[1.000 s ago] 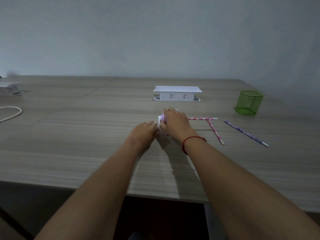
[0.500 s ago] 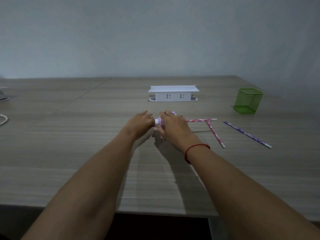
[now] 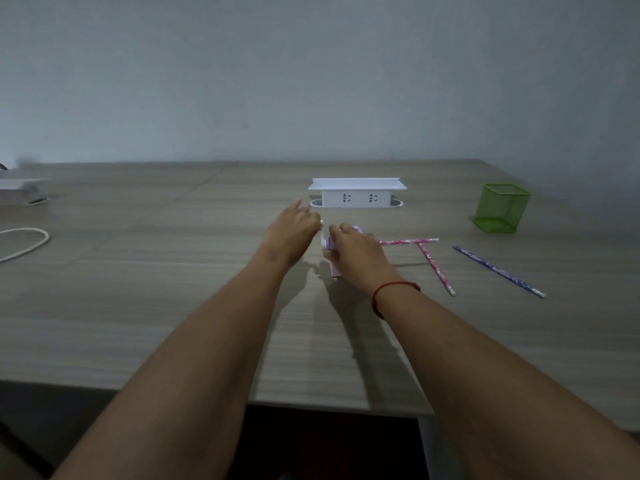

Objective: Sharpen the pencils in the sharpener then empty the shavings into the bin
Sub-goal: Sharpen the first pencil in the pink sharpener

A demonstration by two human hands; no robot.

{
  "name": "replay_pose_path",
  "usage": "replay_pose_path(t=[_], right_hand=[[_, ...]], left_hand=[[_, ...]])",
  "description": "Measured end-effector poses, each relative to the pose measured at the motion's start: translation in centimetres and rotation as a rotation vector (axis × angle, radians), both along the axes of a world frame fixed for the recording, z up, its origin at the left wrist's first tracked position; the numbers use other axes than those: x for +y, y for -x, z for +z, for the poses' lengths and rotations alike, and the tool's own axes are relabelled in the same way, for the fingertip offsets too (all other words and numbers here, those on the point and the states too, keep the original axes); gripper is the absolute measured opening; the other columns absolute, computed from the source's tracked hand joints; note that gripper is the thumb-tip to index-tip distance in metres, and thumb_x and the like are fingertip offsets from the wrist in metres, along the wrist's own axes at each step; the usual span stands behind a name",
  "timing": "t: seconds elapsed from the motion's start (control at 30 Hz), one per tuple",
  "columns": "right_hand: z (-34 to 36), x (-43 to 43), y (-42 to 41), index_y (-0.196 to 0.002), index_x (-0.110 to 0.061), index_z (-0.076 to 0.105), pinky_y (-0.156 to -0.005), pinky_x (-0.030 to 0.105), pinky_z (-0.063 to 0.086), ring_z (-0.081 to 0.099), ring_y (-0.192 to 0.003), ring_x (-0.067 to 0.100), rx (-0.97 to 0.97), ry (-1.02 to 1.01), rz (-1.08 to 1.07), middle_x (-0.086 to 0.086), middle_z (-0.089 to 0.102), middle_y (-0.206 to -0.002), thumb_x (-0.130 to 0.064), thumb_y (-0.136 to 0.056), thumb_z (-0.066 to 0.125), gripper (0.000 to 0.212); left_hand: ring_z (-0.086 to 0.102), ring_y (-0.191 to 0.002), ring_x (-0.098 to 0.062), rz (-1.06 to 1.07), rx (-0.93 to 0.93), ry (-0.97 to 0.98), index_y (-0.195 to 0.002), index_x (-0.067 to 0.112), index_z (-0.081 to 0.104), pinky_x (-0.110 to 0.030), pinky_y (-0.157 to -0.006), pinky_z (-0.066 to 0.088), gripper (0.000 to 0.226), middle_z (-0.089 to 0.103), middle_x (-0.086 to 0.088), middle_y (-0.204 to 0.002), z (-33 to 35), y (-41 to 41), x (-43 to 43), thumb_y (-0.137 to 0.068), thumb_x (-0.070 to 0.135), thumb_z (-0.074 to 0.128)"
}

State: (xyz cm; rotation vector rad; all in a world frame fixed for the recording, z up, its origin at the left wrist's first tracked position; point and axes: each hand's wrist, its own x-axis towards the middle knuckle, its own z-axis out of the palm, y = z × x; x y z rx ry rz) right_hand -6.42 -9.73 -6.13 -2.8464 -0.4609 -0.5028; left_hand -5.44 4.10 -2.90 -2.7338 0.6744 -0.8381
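A small lilac and white crank sharpener stands on the wooden table, mostly hidden under my hands. My right hand grips its body from above. At the sharpener's left end my left hand holds the white crank knob, with the fingers raised towards the far side. A pink pencil sticks out level from the sharpener's right side. A second pink pencil and a purple pencil lie loose on the table to the right. The green mesh bin stands at the far right.
A white pop-up socket box stands just behind my hands. A white cable loops on the table at the far left, with a blurred pale object behind it. The table's front edge runs under my forearms.
My left hand has swung from low beside the sharpener up and away to the far side of the crank. My right hand has stayed on the sharpener. The loose pencils have not moved.
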Motion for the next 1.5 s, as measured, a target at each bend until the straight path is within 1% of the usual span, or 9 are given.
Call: replay_pose_path(t=[0.07,0.23,0.33,0.53,0.73,0.87,1.07,1.2,1.5], right_hand=[[0.2,0.0,0.1,-0.123,-0.015,0.049,-0.096,0.041,0.042,0.053,-0.114,0.028,0.003,0.012,-0.001,0.007,0.055,-0.124,-0.027,-0.095,0.052,0.031],[0.7,0.2,-0.1,-0.119,-0.013,0.053,-0.093,0.041,0.043,0.055,-0.109,0.03,0.031,0.01,-0.033,0.009,0.058,-0.119,-0.031,-0.097,0.046,0.029],[0.9,0.5,-0.3,-0.12,-0.011,0.052,-0.092,0.043,0.045,0.055,-0.11,0.033,0.062,0.029,-0.05,0.012,0.057,-0.12,-0.031,-0.099,0.042,0.032],[1.8,0.1,-0.8,-0.127,-0.011,0.048,-0.095,0.041,0.042,0.053,-0.115,0.031,0.198,0.103,-0.01,0.013,0.054,-0.126,-0.023,-0.094,0.049,0.034],[1.0,-0.2,-0.7,-0.134,-0.012,0.041,-0.101,0.046,0.04,0.045,-0.128,0.034,0.152,0.088,0.002,0.013,0.046,-0.137,-0.03,-0.095,0.048,0.043],[0.2,-0.2,-0.4,-0.13,-0.012,0.043,-0.1,0.046,0.039,0.045,-0.124,0.035,0.077,0.045,0.014,0.012,0.047,-0.133,-0.032,-0.096,0.044,0.04],[-0.2,0.1,-0.3,-0.127,-0.013,0.046,-0.1,0.046,0.039,0.047,-0.121,0.035,0.035,0.008,-0.014,0.012,0.049,-0.131,-0.031,-0.096,0.039,0.037],[-0.7,0.4,-0.4,-0.127,-0.014,0.047,-0.098,0.047,0.04,0.049,-0.117,0.036,0.019,-0.035,-0.045,0.011,0.05,-0.13,-0.034,-0.09,0.046,0.042],[-0.8,0.2,-0.6,-0.124,-0.014,0.05,-0.094,0.045,0.043,0.051,-0.116,0.033,-0.027,-0.034,-0.019,0.008,0.053,-0.125,-0.034,-0.09,0.045,0.039]], left_hand=[[0.064,-0.098,-0.038,0.005,0.005,0.057,-0.095,-0.006,0.067,-0.044,-0.111,0.032,0.019,0.069,-0.027,-0.095,-0.1,0.6,-0.1,-0.091,0.0,0.049],[0.063,-0.101,-0.034,0.056,0.045,0.055,-0.101,-0.001,0.064,-0.039,-0.114,0.026,0.021,0.068,-0.021,-0.1,-0.8,1.4,-0.3,-0.094,0.002,0.044],[0.063,-0.099,-0.035,0.056,0.059,0.068,-0.096,0.0,0.064,-0.04,-0.111,0.03,0.016,0.068,-0.02,-0.097,-1.7,2.2,-0.1,-0.091,-0.001,0.048],[0.058,-0.104,-0.037,0.113,0.185,0.087,-0.108,0.001,0.057,-0.041,-0.083,0.042,0.023,0.062,-0.02,-0.109,-4.1,3.7,-0.4,-0.099,0.016,0.041],[0.059,-0.106,-0.036,0.147,0.273,0.113,-0.107,0.002,0.06,-0.041,-0.085,0.044,0.024,0.062,-0.018,-0.112,-4.4,3.4,-0.5,-0.096,0.015,0.043],[0.063,-0.101,-0.032,0.089,0.319,0.239,-0.107,0.013,0.06,-0.04,-0.083,0.051,0.019,0.064,-0.009,-0.109,-6.7,2.9,0.1,-0.093,0.022,0.05],[0.055,-0.116,-0.027,0.077,0.279,0.211,-0.119,0.011,0.057,-0.038,-0.102,0.037,0.028,0.06,-0.008,-0.123,-7.1,1.8,-0.2,-0.098,0.021,0.041],[0.059,-0.114,-0.028,0.032,0.368,0.292,-0.121,0.014,0.057,-0.039,-0.093,0.046,0.028,0.061,-0.007,-0.125,-7.4,0.6,0.3,-0.096,0.021,0.045],[0.062,-0.106,-0.03,0.144,0.405,0.009,-0.115,0.016,0.061,-0.037,-0.087,0.049,0.028,0.066,-0.011,-0.116,-4.5,-2.5,0.3,-0.095,0.029,0.047]])
